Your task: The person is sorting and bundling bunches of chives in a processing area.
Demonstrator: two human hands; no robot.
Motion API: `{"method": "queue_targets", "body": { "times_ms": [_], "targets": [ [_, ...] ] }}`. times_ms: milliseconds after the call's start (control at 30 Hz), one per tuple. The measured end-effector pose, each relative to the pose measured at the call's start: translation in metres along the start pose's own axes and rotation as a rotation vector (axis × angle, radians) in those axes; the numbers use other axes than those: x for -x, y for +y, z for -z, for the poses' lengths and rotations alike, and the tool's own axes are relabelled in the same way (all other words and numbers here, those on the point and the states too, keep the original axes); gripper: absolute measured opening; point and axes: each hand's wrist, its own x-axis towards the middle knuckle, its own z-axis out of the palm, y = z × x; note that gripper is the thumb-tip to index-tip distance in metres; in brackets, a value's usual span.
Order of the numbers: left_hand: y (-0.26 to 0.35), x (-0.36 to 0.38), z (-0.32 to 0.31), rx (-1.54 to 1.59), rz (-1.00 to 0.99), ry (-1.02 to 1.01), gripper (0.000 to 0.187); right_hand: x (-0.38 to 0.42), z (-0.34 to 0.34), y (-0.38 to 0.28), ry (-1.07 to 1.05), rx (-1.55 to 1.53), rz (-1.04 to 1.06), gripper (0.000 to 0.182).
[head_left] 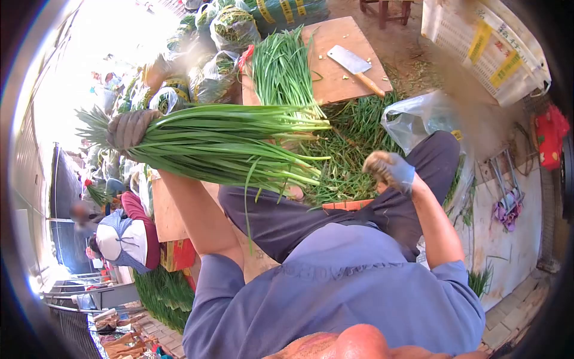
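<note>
My left hand (pixel 129 130), in a dark glove, is wrapped round the leafy end of a big bunch of garlic chives (pixel 221 140). The bunch lies sideways in the air, its pale cut ends to the right and a few leaves hanging down. My right hand (pixel 390 171), in a soiled glove with a blue cuff, is above my right thigh, apart from the bunch. Its fingers are curled in, and nothing shows in them. Another pile of chives (pixel 280 69) rests on a wooden board (pixel 335 36), beside a cleaver (pixel 353 64).
Loose trimmed leaves (pixel 353 143) cover the ground between my legs. A clear plastic bag (pixel 412 119) stands by my right knee, and a white crate (pixel 487 51) is beyond. Bagged greens (pixel 233 27) are heaped behind the board. Another person (pixel 125 233) bends at the left.
</note>
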Motion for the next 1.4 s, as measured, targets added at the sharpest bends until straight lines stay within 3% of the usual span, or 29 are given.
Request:
{"method": "queue_targets", "body": {
  "times_ms": [67, 167, 200, 300, 367, 400, 500, 567, 600, 633, 667, 700, 767, 833, 867, 933, 1000, 1033, 1100, 1200, 1300, 1333, 1400],
  "targets": [
    [0.033, 0.015, 0.034, 0.248, -0.195, 0.071, 0.022, 0.001, -0.012, -0.007, -0.121, 0.185, -0.175, 0.04],
    [0.02, 0.008, 0.019, 0.256, -0.155, 0.042, 0.023, -0.008, -0.041, -0.023, 0.275, 0.642, 0.387, 0.051],
    [0.003, 0.0, 0.0, 0.2, -0.088, 0.007, 0.023, -0.015, -0.042, -0.031, 0.259, 0.4, 0.299, 0.056],
    [-0.009, -0.009, -0.008, 0.135, 0.005, -0.102, 0.023, -0.04, -0.063, -0.056, 0.449, 0.426, 0.634, 0.059],
    [-0.01, -0.016, -0.005, 0.089, 0.077, -0.161, 0.022, -0.049, -0.085, -0.074, 0.422, 0.571, 0.674, 0.058],
    [-0.004, -0.017, -0.005, 0.044, 0.136, -0.176, 0.022, -0.054, -0.093, -0.085, 0.263, 0.393, 0.592, 0.049],
    [-0.012, -0.012, -0.014, 0.051, 0.048, -0.057, 0.022, -0.073, -0.076, -0.069, 0.34, 0.198, 0.462, 0.034],
    [0.002, -0.011, -0.012, 0.0, 0.026, -0.066, 0.022, -0.062, -0.051, -0.059, 0.254, -0.276, 0.292, 0.022],
    [0.02, -0.008, -0.003, 0.224, -0.107, 0.029, 0.022, -0.054, -0.043, -0.054, 0.357, -0.088, 0.293, 0.022],
    [0.047, -0.003, 0.012, 0.447, -0.243, 0.121, 0.023, -0.065, -0.015, -0.012, 0.231, -0.045, 0.348, 0.022],
    [0.073, 0.002, 0.03, 0.673, -0.376, 0.215, 0.024, -0.056, -0.002, 0.003, 0.063, 0.062, 0.217, 0.024],
    [0.075, 0.006, 0.034, 0.611, -0.331, 0.228, 0.026, -0.045, 0.001, 0.015, -0.1, 0.166, 0.087, 0.03],
    [0.079, 0.013, 0.04, 0.486, -0.242, 0.246, 0.03, -0.017, -0.031, -0.013, -0.124, 0.395, 0.01, 0.047],
    [0.06, 0.007, 0.029, 0.203, -0.038, 0.126, 0.033, -0.047, -0.034, 0.022, -0.044, 0.391, 0.499, 0.063],
    [0.048, 0.003, 0.025, 0.131, 0.019, 0.069, 0.034, -0.047, -0.06, -0.003, -0.032, 0.171, 0.437, 0.06],
    [0.009, -0.007, 0.011, 0.268, -0.03, -0.007, 0.037, -0.051, -0.078, -0.028, -0.078, -0.144, 0.296, 0.053],
    [0.002, -0.015, 0.003, 0.274, -0.026, -0.077, 0.037, -0.062, -0.08, -0.043, -0.206, -0.328, 0.13, 0.045],
    [0.002, -0.017, 0.001, 0.217, 0.003, -0.107, 0.037, -0.063, -0.093, -0.045, -0.083, -0.339, 0.247, 0.03],
    [-0.001, -0.02, 0.0, 0.111, 0.061, -0.16, 0.036, -0.054, -0.097, -0.054, -0.039, -0.372, 0.296, 0.028],
    [-0.004, -0.016, -0.008, -0.001, 0.05, -0.066, 0.035, -0.065, -0.082, -0.039, 0.162, 0.312, 0.574, 0.039],
    [-0.006, -0.016, -0.008, 0.082, 0.056, -0.08, 0.037, -0.071, -0.068, -0.041, 0.187, 0.543, 0.596, 0.036],
    [-0.006, -0.015, -0.01, 0.035, 0.045, -0.067, 0.035, -0.057, -0.077, -0.059, 0.159, 0.286, 0.449, 0.03],
    [-0.009, -0.013, -0.015, -0.057, 0.018, -0.045, 0.031, -0.055, -0.073, -0.066, -0.047, -0.325, 0.345, 0.025]
  ]
}}
